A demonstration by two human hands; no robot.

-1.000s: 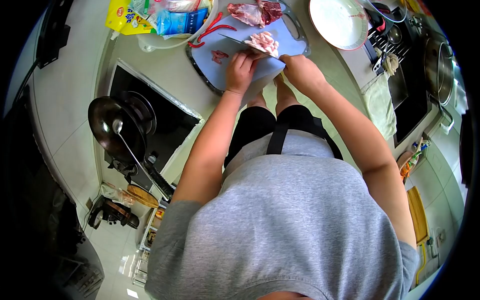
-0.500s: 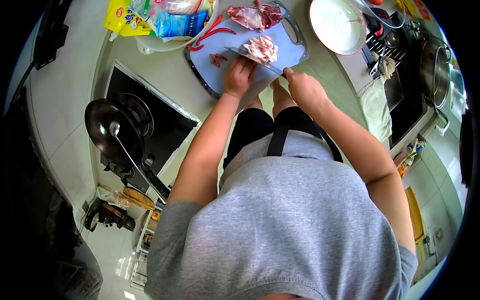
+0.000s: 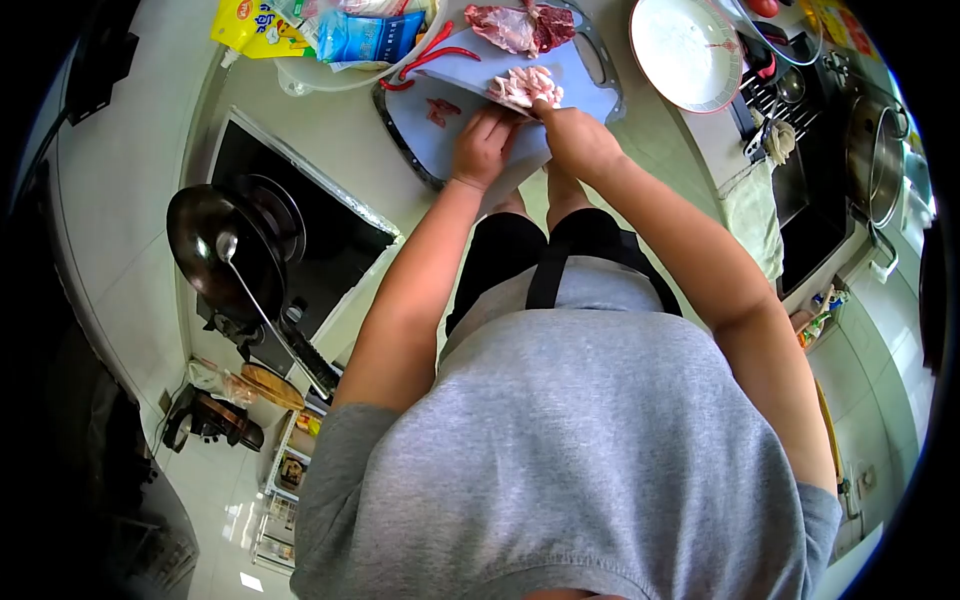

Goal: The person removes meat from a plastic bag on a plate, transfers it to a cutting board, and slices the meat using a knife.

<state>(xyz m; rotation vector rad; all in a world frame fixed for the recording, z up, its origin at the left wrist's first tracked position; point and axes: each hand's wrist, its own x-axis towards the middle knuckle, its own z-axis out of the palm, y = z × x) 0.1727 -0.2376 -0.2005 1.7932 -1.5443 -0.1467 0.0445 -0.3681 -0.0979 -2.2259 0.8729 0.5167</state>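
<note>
My right hand is closed around the handle of a knife, whose blade slants to the upper left over the blue-grey cutting board. Close to the near side of the blade, my left hand has its fingers bent down on the board; whatever lies under the fingertips is hidden. Just beyond the blade sits a pile of pale pink cut meat. A few small dark red pieces lie left of my left hand. Behind are red chillies and a larger chunk of raw red meat.
At the upper left, a clear bowl holds several food packets. A white dish stands on the right counter, near a metal pot. On the left hob rests a dark wok with a long-handled ladle in it.
The knife and my right hand have moved up and to the left, so the blade reaches further across the board. My left hand stays close to the same spot. The whole view has shifted slightly.
</note>
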